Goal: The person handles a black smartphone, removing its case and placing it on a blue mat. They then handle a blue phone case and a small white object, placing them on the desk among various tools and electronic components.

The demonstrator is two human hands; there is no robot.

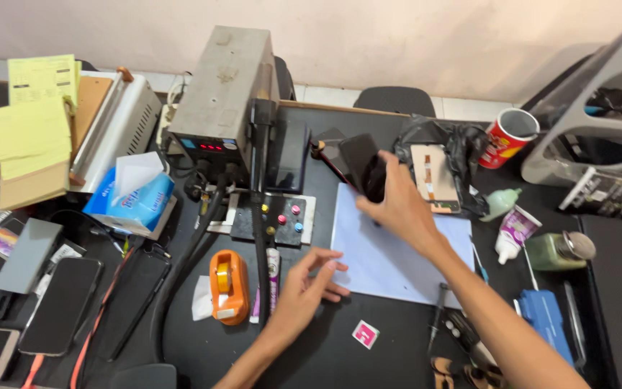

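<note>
My right hand [399, 205] reaches forward over the pale blue mat [386, 261] and grips a black phone [362, 164], held tilted above the mat's far edge. My left hand [305, 287] hovers with fingers spread just left of the mat, holding nothing, close to a white tube [271, 277] and an orange tape dispenser [228, 285]. A small plate with coloured knobs [279, 218] lies in front of the left hand.
A grey box machine [224, 97] stands at the back centre, a blue tissue pack [132, 199] and yellow papers [32, 128] to its left. Phones [61, 304] lie at the left. Bottles [514, 232], a red can [507, 137] and a black bag [462, 148] sit right.
</note>
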